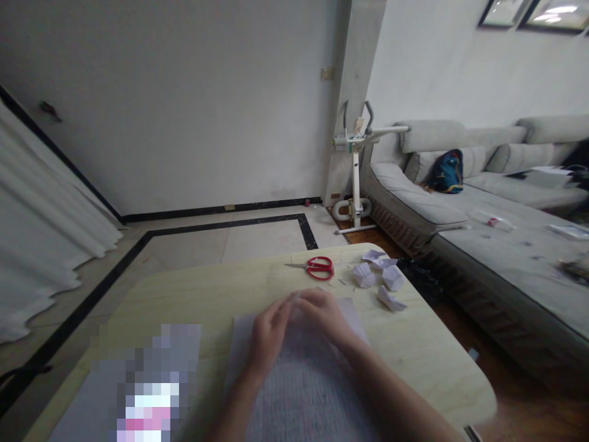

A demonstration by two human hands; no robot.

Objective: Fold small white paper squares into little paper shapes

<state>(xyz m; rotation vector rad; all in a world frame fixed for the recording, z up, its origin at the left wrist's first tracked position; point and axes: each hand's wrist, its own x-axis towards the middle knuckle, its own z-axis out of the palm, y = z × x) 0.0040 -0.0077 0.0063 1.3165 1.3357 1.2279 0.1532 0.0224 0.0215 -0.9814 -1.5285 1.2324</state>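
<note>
While reaching both forearms over the near part of the pale wooden bench [427, 356], has the left hand [269, 334] and the right hand [322, 310] together at the fingertips, fingers bent inward above the far part of a large paper sheet [304, 393]. Shows a small pale patch [295, 299] between the fingertips, too blurred to name; cannot tell from this view whether gripped by either hand or simply lying beneath. Has the sheet flat on the bench, directly under the hands and between the forearms, covered with faint rows of marks too blurred to read. Beyond the fingertips, near the far edge, shows red-handled scissors [319, 268] lying flat, with blades pointing left and handles to the right. Just right of the handles, has a few tiny scraps [342, 282], then a loose group of folded white paper pieces [365, 276] near the far right corner, some close together. To the left, shows a grey surface with a bright white and pink patch, too coarsely pixelated to identify. Past the bench, shows a white exercise machine [356, 178] beside a grey sofa [414, 199], with a blue bag [448, 172] resting on the seat.
</note>
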